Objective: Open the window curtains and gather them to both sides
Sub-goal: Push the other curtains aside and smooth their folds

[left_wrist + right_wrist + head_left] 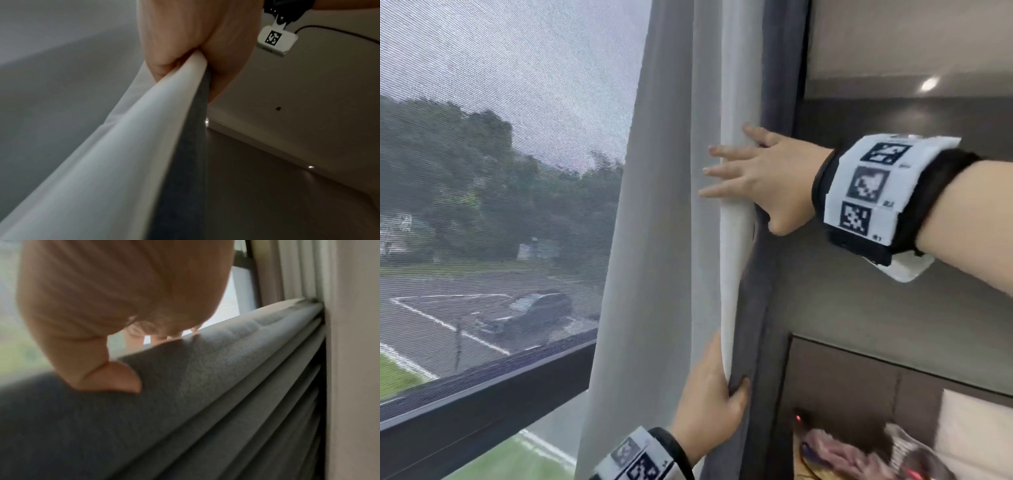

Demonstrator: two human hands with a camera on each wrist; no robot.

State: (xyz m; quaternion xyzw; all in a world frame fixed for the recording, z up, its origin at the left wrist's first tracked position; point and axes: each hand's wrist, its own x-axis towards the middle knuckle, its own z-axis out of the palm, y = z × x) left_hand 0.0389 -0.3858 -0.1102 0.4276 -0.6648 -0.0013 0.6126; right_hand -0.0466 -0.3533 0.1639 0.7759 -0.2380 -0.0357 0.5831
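Note:
A dark grey curtain (767,260) with a white lining (736,240) is bunched against the wall at the window's right side, beside a pale sheer curtain (654,240). My left hand (710,394) grips the curtain's folded edge low down, thumb on the grey side. The left wrist view shows the left hand (185,53) pinching the white and grey fold (156,129). Higher up, my right hand (753,174) presses flat on the bundle with straight, spread fingers. In the right wrist view the right hand (115,308) lies on the grey pleats (205,402).
The window (500,171) with a mesh screen looks out on trees and a road. A dark sill frame (482,387) runs along its lower edge. On the right are a grey wall panel (893,308) and a niche holding cluttered items (859,452).

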